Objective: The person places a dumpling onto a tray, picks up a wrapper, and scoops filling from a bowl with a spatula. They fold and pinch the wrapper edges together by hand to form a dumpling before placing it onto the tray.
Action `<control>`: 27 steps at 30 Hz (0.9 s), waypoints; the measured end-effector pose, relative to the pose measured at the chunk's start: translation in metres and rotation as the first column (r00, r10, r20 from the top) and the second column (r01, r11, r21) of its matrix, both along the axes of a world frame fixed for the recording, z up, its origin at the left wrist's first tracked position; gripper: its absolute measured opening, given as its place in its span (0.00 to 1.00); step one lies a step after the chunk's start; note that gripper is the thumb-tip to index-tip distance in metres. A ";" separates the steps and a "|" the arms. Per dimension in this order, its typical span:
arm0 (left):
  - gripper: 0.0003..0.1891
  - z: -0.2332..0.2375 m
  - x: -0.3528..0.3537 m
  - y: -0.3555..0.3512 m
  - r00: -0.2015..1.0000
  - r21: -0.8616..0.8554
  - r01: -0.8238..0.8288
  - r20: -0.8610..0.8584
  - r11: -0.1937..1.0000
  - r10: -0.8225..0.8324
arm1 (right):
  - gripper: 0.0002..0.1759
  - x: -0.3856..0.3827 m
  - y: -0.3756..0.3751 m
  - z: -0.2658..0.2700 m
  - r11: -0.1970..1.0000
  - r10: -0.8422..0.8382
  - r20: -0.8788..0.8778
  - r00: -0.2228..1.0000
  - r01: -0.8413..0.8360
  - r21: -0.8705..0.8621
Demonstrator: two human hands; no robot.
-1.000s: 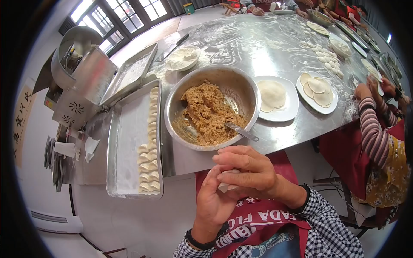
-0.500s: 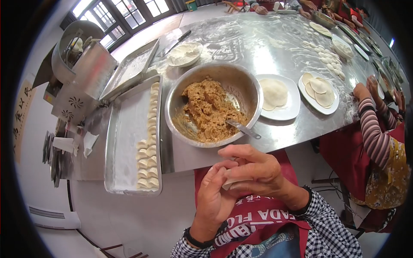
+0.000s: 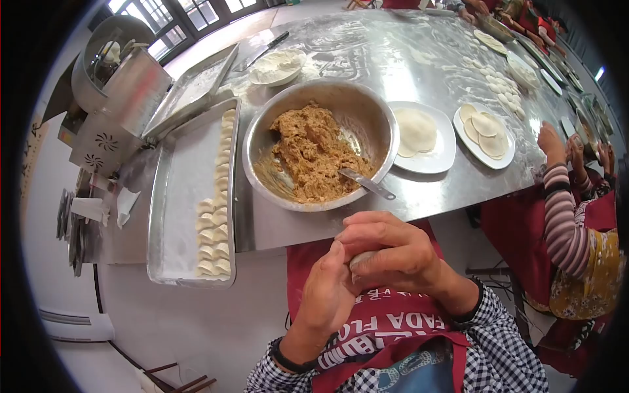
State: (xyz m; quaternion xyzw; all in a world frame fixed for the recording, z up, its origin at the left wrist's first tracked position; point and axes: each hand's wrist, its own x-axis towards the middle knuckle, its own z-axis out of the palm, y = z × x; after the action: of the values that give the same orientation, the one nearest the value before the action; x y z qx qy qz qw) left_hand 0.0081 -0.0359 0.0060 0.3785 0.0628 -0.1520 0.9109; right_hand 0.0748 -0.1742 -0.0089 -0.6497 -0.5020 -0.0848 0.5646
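Just below the bowl (image 3: 247,147), the left hand (image 3: 327,295) is cradling the dumpling (image 3: 362,260); the right hand (image 3: 393,252) is pinching it, likely sealing.

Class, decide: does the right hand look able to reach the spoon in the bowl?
Likely yes: the spoon juts toward the right hand with nothing between, though that hand and the left hand are pinching a dumpling.
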 end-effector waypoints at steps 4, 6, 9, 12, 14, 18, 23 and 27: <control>0.26 -0.007 0.000 0.004 0.993 0.033 0.104 -0.067 0.994 -0.102 | 0.11 -0.005 0.002 -0.004 1.000 -0.017 -0.177 0.984 0.019 0.007; 0.26 -0.006 0.001 0.000 0.994 0.065 0.100 -0.048 0.993 -0.097 | 0.12 0.000 -0.001 -0.007 1.000 0.009 -0.106 0.994 -0.011 -0.023; 0.26 -0.008 0.003 0.000 0.994 0.098 0.110 -0.017 0.989 -0.109 | 0.13 0.003 -0.006 -0.009 0.997 0.047 -0.055 0.997 -0.050 -0.060; 0.26 -0.009 0.004 0.001 0.991 0.082 0.136 -0.010 0.987 -0.136 | 0.13 0.002 -0.006 -0.007 0.995 0.070 -0.118 0.991 -0.078 -0.065; 0.25 -0.008 0.005 0.001 0.989 0.062 0.149 -0.012 0.987 -0.148 | 0.13 0.002 -0.006 -0.007 0.993 0.082 -0.160 0.984 -0.093 -0.066; 0.23 -0.011 0.004 0.001 0.987 0.047 0.160 -0.027 0.986 -0.159 | 0.11 0.007 -0.009 -0.006 0.978 0.155 -0.151 0.976 -0.174 -0.119; 0.23 -0.016 0.006 0.003 0.983 0.010 0.178 -0.035 0.984 -0.178 | 0.10 0.006 -0.009 -0.010 0.971 0.166 -0.207 0.964 -0.196 -0.137; 0.22 -0.012 0.006 0.004 0.980 0.034 0.191 -0.058 0.981 -0.189 | 0.09 0.006 -0.009 -0.010 0.966 0.165 -0.198 0.966 -0.199 -0.163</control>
State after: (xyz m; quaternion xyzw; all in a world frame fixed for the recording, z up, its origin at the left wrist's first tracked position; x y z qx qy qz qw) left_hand 0.0141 -0.0320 -0.0064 0.3966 0.0542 -0.2473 0.8824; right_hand 0.0807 -0.1831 -0.0192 -0.6544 -0.5113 0.0738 0.5522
